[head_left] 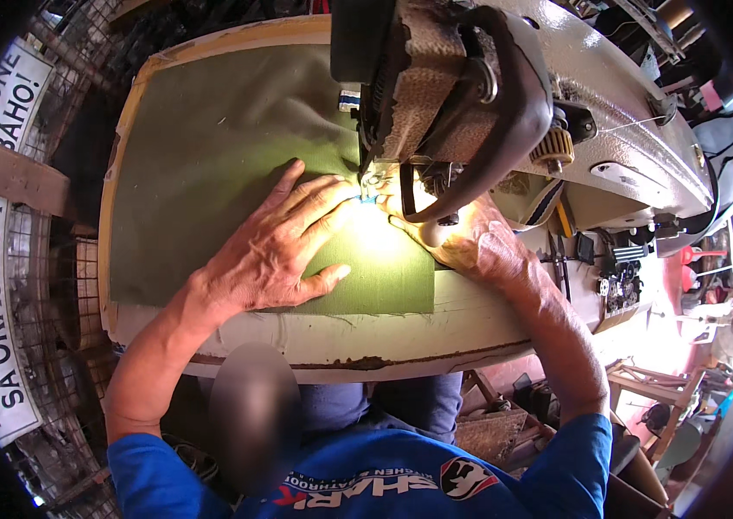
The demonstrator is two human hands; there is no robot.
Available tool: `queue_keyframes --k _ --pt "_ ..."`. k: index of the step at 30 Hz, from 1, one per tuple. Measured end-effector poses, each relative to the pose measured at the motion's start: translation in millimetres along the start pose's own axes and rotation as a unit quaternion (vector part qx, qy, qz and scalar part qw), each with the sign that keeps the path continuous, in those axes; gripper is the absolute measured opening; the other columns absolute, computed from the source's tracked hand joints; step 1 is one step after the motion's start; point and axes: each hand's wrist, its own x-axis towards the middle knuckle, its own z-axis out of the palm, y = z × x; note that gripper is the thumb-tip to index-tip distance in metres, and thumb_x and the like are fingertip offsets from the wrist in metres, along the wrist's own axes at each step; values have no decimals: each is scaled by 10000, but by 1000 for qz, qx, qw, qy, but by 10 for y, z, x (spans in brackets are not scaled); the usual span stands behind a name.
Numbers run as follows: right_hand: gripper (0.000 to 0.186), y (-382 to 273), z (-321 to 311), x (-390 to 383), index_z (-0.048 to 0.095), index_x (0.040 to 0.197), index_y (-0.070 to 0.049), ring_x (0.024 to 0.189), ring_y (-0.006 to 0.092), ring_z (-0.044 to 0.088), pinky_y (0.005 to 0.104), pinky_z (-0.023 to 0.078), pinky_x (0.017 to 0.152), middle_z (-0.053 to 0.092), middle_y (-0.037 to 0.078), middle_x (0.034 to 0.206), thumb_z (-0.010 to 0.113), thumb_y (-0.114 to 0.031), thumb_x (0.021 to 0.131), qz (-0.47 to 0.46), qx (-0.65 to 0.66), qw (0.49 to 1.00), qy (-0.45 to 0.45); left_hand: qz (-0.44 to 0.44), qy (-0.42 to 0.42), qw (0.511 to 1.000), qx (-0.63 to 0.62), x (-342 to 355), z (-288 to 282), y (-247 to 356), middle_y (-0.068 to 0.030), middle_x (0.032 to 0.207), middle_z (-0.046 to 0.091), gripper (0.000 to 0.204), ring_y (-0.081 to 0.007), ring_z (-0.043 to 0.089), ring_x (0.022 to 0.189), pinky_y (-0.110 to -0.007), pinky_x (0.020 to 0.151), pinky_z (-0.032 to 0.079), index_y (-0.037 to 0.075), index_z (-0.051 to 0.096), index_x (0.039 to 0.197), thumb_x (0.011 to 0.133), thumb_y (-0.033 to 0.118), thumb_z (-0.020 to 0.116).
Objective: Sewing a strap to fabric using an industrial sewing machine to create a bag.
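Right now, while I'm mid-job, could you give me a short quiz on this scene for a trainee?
1. True or false: the left hand lies palm-down on the green fabric.
2. What colour is the small piece between the hands? A) red B) blue C) yellow
3. Fill in: the right hand is partly hidden by the ____.

Key: 1. True. 2. B. 3. Sewing machine.

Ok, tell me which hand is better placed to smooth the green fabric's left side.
Probably the left hand: it lies spread on the green fabric, nearer that side. The right hand is across by the sewing machine head, which partly hides its fingers.
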Motion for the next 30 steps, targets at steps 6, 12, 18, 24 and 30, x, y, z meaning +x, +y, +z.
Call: queue_keyframes --k 6,12,18,24,30 --pt "119 -64 -67 29 620 836 -107 750 316 602 454 477 668 594 94 750 635 -170 736 -19 10 998 59 0 -4 1000 3 1 6 -16 -150 1374 520 581 -305 478 1306 -539 1177 283 -24 564 1267 816 312 706" --pt "128 -78 -50 66 619 836 -109 725 318 615 446 493 653 607 88 761 627 -189 738 -9 7 1000 9 1 -1 1000 8 5 14 -42 -161 1351 534 590 -310 477 1308 -536 1182 272 -23 556 1277 823 325 699" --pt "123 -91 -184 93 622 791 -102 702 312 606 450 490 674 594 77 726 611 -219 755 -12 -9 1000 7 5 -7 1000 8 29 12 -83 -165 1344 538 603 -310 480 1308 -537 1179 279 -13 542 1296 821 321 704" --pt "133 -131 -173 56 629 768 -92 680 307 600 443 479 660 599 82 693 614 -224 766 -3 -63 996 67 8 7 1000 14 31 17 -91 -161 1333 540 598 -309 491 1290 -540 1173 289 -2 535 1301 824 316 703" --pt "149 -87 -122 120 629 860 -69 812 318 615 448 489 725 630 107 836 599 -209 819 18 64 993 96 5 2 1000 12 71 9 -127 -158 1328 535 589 -310 488 1288 -542 1169 295 7 534 1298 825 314 700"
